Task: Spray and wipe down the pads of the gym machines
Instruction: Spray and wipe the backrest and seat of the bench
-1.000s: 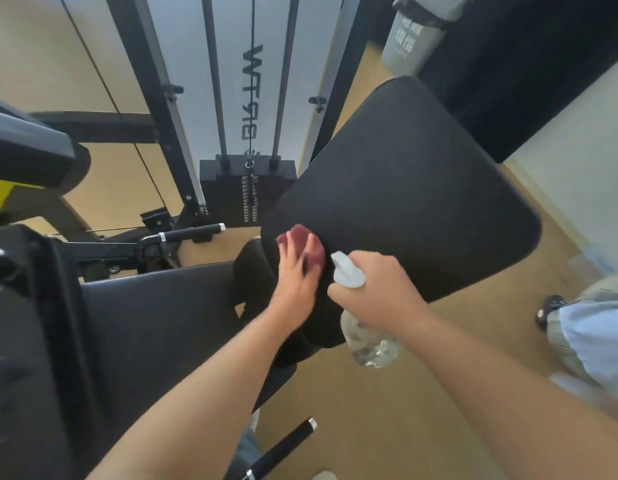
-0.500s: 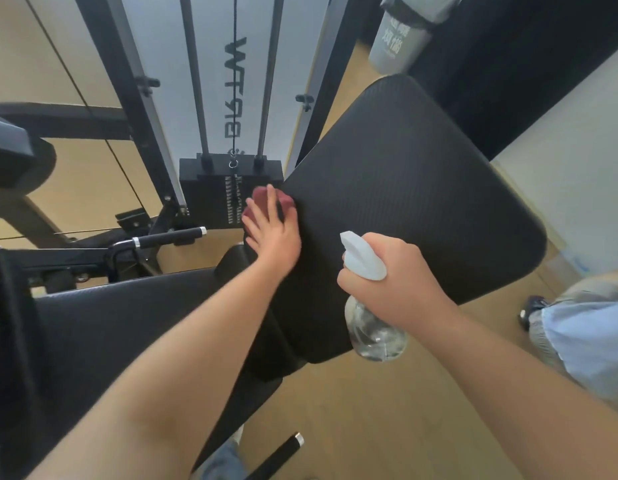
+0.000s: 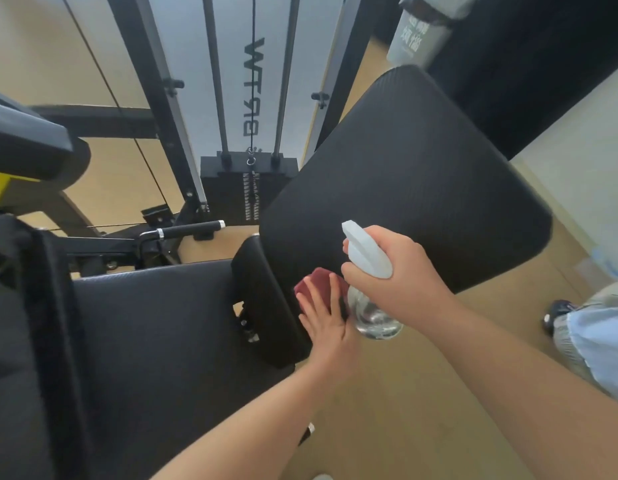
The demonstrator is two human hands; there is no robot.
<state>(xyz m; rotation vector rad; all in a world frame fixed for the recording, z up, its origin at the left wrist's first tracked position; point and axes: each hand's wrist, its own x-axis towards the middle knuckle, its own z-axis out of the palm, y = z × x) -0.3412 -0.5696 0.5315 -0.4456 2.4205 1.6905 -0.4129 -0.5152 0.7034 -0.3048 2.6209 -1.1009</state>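
A large black back pad (image 3: 415,188) tilts up at the centre right. My left hand (image 3: 326,323) presses a dark red cloth (image 3: 318,284) flat against the pad's lower left edge. Just to the right and above it, my right hand (image 3: 394,271) grips a clear spray bottle (image 3: 370,317) with a white trigger head (image 3: 364,249); the nozzle points up-left at the pad. A black seat pad (image 3: 155,323) lies to the left, joined to the back pad by a small black cushion (image 3: 262,299).
A weight stack (image 3: 245,188) with guide rods and a cable stands behind the pads. A black handle bar (image 3: 186,232) juts out at the left. Another person's leg and shoe (image 3: 584,327) are at the right. A grey bin (image 3: 418,39) stands at the back.
My left hand slid the red cloth from the pad's upper left edge down to its lower left edge. My right hand with the bottle shifted slightly up, over the left hand.
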